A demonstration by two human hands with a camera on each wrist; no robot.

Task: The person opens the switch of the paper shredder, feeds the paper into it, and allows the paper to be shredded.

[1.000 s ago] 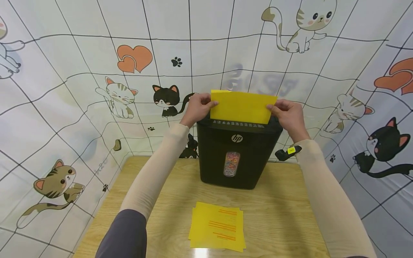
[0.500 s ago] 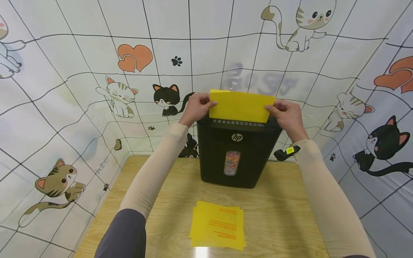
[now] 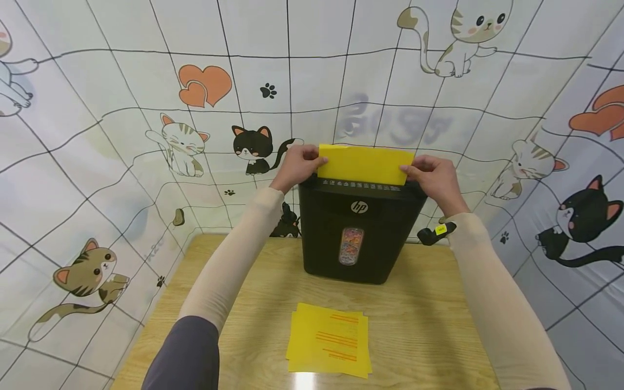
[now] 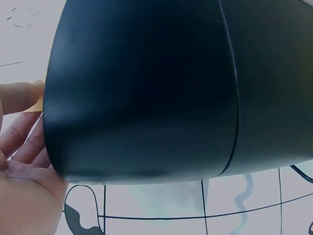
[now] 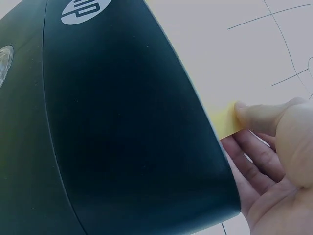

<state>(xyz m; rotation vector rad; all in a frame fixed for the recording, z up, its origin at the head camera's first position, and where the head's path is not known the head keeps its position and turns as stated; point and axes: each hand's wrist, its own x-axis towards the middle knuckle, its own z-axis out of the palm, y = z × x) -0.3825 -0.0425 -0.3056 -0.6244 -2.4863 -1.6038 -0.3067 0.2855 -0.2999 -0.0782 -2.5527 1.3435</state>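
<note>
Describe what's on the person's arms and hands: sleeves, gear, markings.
Left hand and right hand are bare, no gloves. Close-fitting cream sleeves cover both forearms: left sleeve, right sleeve. A dark grey sleeve shows above the left one. At the right wrist sits a small black device with a yellow label, its print too small to read. No cables visible.

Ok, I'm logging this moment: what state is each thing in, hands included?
Black boxy plastic shredder, upright; colourful scraps behind its window
Yellow rectangular paper sheet, upright at the shredder's top, lower edge hidden
Left hand, pinching the sheet's left edge
Right hand, pinching the sheet's right edge
Yellow paper pile, flat, sheets misaligned
</note>
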